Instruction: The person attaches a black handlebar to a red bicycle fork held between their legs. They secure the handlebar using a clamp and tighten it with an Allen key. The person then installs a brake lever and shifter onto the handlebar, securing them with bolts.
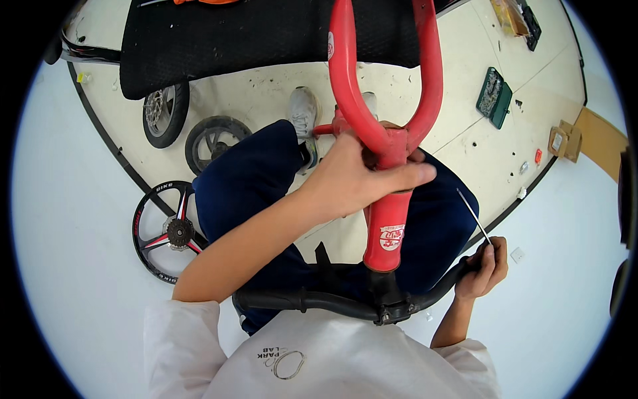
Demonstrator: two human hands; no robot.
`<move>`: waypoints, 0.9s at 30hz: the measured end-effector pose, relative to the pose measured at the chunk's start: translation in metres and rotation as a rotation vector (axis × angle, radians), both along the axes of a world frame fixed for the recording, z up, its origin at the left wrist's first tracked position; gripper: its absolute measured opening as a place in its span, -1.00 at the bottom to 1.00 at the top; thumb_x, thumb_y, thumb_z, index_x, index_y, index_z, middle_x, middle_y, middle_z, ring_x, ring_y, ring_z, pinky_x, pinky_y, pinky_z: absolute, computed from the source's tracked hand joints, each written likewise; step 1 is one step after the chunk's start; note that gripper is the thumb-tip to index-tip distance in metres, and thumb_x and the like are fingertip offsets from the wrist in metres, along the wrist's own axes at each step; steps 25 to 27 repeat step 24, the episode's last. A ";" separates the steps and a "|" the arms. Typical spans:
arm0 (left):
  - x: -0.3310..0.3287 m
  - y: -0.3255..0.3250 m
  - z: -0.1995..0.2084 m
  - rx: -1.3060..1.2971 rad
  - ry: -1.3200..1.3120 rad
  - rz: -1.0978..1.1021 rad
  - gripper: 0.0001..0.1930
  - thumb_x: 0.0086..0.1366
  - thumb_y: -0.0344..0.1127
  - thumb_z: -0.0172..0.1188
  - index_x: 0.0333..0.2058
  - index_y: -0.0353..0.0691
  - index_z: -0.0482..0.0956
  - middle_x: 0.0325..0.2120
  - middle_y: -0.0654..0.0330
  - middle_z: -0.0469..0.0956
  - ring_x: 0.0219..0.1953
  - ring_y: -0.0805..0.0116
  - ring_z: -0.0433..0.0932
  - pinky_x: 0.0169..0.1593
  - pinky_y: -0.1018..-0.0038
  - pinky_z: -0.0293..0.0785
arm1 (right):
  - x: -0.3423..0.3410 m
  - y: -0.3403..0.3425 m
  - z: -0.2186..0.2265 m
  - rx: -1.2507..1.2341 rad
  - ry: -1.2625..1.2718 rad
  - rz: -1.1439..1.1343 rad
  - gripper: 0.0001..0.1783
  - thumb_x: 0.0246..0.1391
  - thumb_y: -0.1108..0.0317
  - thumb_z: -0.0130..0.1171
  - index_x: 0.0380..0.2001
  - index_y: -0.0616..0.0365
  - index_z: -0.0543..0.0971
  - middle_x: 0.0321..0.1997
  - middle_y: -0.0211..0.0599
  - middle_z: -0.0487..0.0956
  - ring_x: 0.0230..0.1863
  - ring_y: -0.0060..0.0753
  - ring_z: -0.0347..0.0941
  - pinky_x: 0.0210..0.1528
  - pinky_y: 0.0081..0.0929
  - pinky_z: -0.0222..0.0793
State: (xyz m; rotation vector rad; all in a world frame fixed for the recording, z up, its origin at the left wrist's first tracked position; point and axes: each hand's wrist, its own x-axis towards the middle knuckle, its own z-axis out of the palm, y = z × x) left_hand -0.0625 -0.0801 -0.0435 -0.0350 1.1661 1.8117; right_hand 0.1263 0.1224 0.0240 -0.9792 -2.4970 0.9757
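A red bicycle fork points away from me, its two legs joining above a short red head tube. My left hand is wrapped around the joint, with the thumb across the front and some fingers hidden behind. Below the tube, a black handlebar lies across my lap and meets a clamp. My right hand is closed at the right end of this bar. From it sticks a thin metal-shafted screwdriver, tip up and leftward; its handle is mostly hidden.
On the floor to the left are a spoked wheel with a sprocket and two black-tyred wheels. A black-covered bench stands ahead. To the right lie an open green case and a cardboard box.
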 end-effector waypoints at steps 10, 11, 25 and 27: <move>0.005 -0.025 0.004 -0.112 0.210 -0.137 -0.56 0.32 -0.03 0.30 -0.13 -0.38 0.62 -0.32 0.20 0.59 -0.24 0.45 0.51 -0.07 0.48 0.46 | -0.010 -0.003 0.006 -0.038 -0.068 0.030 -0.73 0.19 0.32 -0.05 -0.52 0.29 0.43 -0.72 -0.46 0.25 -0.69 -0.68 0.10 -0.60 -0.61 -0.07; 0.004 -0.025 0.008 -0.118 0.195 -0.144 -0.55 0.32 -0.03 0.30 -0.12 -0.39 0.62 -0.31 0.19 0.59 -0.24 0.44 0.52 -0.08 0.48 0.46 | -0.011 -0.003 0.007 -0.059 -0.064 0.026 -0.73 0.19 0.33 -0.05 -0.51 0.30 0.43 -0.72 -0.45 0.26 -0.68 -0.68 0.11 -0.60 -0.61 -0.07; 0.053 -0.101 0.110 -0.711 1.056 -0.675 -0.42 0.15 0.27 0.35 -0.27 -0.22 0.64 -0.48 0.11 0.63 -0.38 0.29 0.63 -0.29 0.40 0.49 | -0.046 0.010 0.019 -0.159 0.012 0.213 -0.76 0.23 0.32 0.02 -0.46 0.23 0.51 -0.68 -0.35 0.40 -0.63 -0.45 0.30 -0.50 -0.50 0.21; 0.053 -0.101 0.110 -0.711 1.056 -0.675 -0.42 0.15 0.27 0.35 -0.27 -0.22 0.64 -0.48 0.11 0.63 -0.38 0.29 0.63 -0.29 0.40 0.49 | -0.046 0.010 0.019 -0.159 0.012 0.213 -0.76 0.23 0.32 0.02 -0.46 0.23 0.51 -0.68 -0.35 0.40 -0.63 -0.45 0.30 -0.50 -0.50 0.21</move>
